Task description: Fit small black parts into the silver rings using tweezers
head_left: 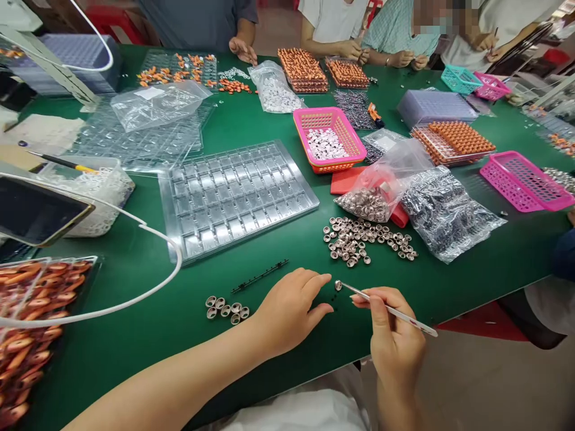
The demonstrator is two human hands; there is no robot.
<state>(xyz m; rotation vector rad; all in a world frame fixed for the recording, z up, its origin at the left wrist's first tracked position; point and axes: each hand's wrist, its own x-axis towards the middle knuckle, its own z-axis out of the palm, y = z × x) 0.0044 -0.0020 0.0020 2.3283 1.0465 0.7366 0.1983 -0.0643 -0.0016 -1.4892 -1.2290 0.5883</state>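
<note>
Surface [148,299]: plain green
Tweezers [411,320]: pale silver
Gripped ring [338,285]: silver
Loose rings [350,239]: silver, dark openings
Slim strip [259,276]: black
Compartment tray [238,197]: clear, silvery glare, repeating rectangular grid
Near basket [302,142]: bright pink, perforated lattice
Parts in near basket [326,143]: white
Right-hand basket [505,188]: bright pink, perforated lattice
Far basket [460,81]: turquoise
Tray stack [435,108]: translucent lilac-grey
Lower-left parts [38,323]: orange, arranged in rows
Pen-shaped tool [63,161]: black, yellow section
Phone [38,209]: black screen, gold edge
Cable [148,293]: white
Co-worker's sleeve [381,36]: pale teal, fine pattern

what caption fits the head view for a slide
Right hand holding tweezers at a silvery ring, left hand near.
</note>
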